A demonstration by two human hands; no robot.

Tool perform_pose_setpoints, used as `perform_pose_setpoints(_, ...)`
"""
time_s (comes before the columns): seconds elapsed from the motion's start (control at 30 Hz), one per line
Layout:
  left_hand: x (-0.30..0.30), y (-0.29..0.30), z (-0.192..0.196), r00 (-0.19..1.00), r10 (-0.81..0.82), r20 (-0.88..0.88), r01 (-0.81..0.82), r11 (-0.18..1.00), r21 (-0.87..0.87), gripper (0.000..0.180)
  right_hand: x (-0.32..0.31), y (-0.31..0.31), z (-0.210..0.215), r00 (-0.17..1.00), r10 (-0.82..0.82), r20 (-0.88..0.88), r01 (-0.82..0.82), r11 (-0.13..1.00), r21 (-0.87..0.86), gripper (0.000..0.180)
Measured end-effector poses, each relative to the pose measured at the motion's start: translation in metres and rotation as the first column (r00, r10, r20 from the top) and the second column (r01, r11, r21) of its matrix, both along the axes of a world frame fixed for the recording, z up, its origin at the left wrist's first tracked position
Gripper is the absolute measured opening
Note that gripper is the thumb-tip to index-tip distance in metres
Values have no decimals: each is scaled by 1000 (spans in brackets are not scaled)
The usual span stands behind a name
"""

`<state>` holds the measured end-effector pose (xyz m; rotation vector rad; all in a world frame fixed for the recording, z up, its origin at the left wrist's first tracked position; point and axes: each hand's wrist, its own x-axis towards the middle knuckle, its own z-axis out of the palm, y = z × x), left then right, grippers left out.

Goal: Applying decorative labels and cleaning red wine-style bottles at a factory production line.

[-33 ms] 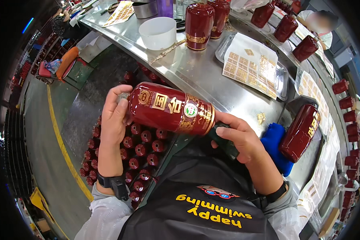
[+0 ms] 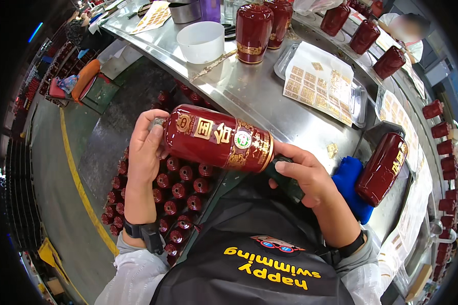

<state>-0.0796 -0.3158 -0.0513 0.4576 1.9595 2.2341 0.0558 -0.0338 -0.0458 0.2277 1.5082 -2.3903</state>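
Observation:
I hold a dark red bottle (image 2: 208,137) with gold lettering and a round white-and-green emblem, lying on its side in front of me. My left hand (image 2: 146,140) is closed round its narrow neck at the left end. At the base end, the fingers of my right hand (image 2: 305,173) are against the bottle. Under my right thumb is a dark green block-like piece (image 2: 289,184); whether I grip it or it is fixed there, I cannot tell. Right of that hand, another red bottle (image 2: 382,170) leans on a blue cloth (image 2: 347,184).
Sheets of gold stickers (image 2: 318,84) lie on a clear plastic tray (image 2: 360,118) on the metal table (image 2: 224,91). A white tub (image 2: 201,43) and red bottles (image 2: 253,34) stand farther back. Below left are many bottles (image 2: 178,190). A person (image 2: 409,33) sits at far right.

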Motion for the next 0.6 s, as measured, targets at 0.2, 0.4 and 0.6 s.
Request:
perform_pose_setpoints(0.2, -4, -2, -11, 999, -3, 49, 5, 1000, -31, 19, 1, 0, -1, 999, 36, -15, -35, 998, 43, 52)
perform_pose_setpoints(0.4, -7, 0, -20, 999, 28, 44, -26, 998, -51, 21, 1, -1, -5, 999, 46, 9, -46, 998, 50, 51)
perform_pose_setpoints(0.6, -9, 3, -26, 997, 43, 68, -40, 999, -36, 23, -1, 0, -3, 998, 55, 4, -55, 998, 20, 49)
